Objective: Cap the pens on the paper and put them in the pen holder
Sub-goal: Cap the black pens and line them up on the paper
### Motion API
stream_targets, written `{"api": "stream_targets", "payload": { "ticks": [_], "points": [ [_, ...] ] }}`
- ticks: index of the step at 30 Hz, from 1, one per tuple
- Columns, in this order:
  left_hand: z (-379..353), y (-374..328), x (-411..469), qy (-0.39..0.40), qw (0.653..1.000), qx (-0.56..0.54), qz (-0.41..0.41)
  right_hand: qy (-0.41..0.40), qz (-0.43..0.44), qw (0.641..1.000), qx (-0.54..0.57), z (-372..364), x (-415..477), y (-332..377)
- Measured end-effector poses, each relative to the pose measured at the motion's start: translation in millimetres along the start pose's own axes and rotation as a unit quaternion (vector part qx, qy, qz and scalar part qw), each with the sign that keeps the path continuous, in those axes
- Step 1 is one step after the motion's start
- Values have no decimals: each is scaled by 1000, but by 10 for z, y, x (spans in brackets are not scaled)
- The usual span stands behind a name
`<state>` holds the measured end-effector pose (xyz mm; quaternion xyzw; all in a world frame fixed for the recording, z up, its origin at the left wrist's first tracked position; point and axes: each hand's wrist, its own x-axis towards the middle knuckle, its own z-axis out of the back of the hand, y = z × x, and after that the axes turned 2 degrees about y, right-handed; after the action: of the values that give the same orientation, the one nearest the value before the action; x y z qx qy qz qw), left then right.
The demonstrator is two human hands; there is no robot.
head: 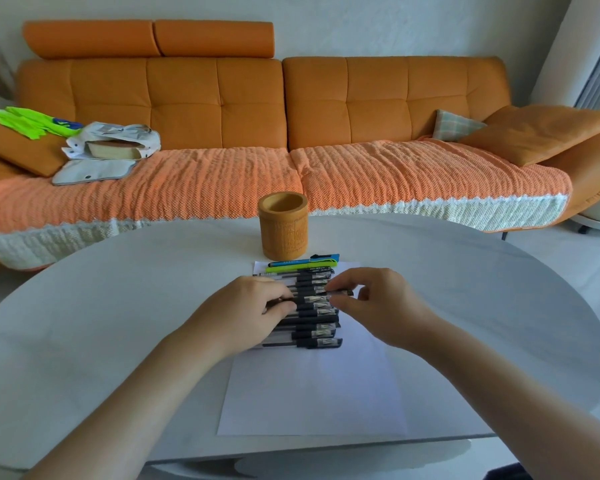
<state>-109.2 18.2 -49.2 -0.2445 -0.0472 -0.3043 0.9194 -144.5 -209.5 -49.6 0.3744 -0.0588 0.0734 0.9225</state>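
The right hand hovers over the right ends of a row of black pens, its thumb and forefinger closed in a narrow pinch on a thin black piece that sticks out to its right; whether that piece is a cap or a pen's end cannot be told. Just beside it, the left hand lies on the left ends of the same row, its fingers curled down and its thumb and forefinger pinching the barrel of one black pen. The two hands nearly meet above the middle of the row. The pens lie side by side under and between the hands, touching one another, on the far half of a white sheet of paper whose bare near half reaches back toward the person between the forearms. Just beyond the fingers, at the far edge of the paper, lie a green pen and a blue pen. Beyond those, near the paper's far edge, the pen holder, a yellow-brown cylinder, stands upright and open-topped on the pale rounded table; the coloured pens lie between the hands and it. Behind the table is an orange sofa with a woven orange blanket, a pale bag far to the left, and cushions to the right.
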Motion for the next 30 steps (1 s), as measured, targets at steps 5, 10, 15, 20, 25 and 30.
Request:
{"api": "stream_targets", "payload": {
  "ticks": [5, 10, 15, 20, 25, 30],
  "points": [
    [10, -6, 12, 0, 1000, -11, -7, 2, 12, 1000, 1, -44, -15, 34],
    [1, -39, 19, 11, 999, -31, -8, 17, 22, 1000, 10, -69, -39, 74],
    [17, -67, 17, 49, 997, -66, 7, 16, 44, 999, 3, -77, -56, 100],
    [44, -28, 15, 42, 995, -91, -5, -10, 106, 994, -38, -112, -85, 75],
    [25, -36, 15, 16, 995, -92, -46, -24, 58, 997, 40, -233, -132, 38],
    [-1, -60, -13, -14, 992, -109, -62, 15, 28, 997, 70, -150, -122, 117]
  ]
}}
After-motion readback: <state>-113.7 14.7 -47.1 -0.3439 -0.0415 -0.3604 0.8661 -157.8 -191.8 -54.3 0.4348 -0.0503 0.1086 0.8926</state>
